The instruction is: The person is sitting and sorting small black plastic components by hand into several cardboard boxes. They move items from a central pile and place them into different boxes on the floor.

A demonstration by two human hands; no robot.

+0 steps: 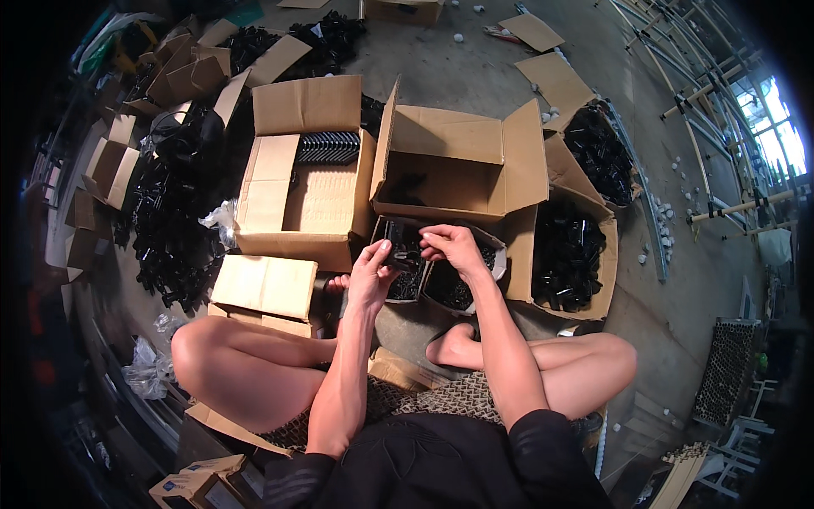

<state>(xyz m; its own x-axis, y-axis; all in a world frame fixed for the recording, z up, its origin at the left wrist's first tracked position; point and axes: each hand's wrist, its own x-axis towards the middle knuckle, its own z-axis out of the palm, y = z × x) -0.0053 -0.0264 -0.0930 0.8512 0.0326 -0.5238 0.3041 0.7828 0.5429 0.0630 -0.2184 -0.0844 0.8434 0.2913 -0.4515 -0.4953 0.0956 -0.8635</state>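
My left hand point(370, 270) is closed on a glossy black plastic part point(400, 236), held up in front of me. Close to its right side, my right hand point(454, 249) has thumb and fingers pinched together; whatever they grip is too small to make out. Under both hands stand two small open boxes, the left one partly covered by my left hand. Small dark pieces point(452, 293) fill the right one.
Beyond them stand a carton point(326, 199) with a row of black parts and another open carton point(441, 136). At right is a carton of black parts point(566, 254). A closed carton point(264, 284) lies left. Black parts point(174, 229) are heaped farther left.
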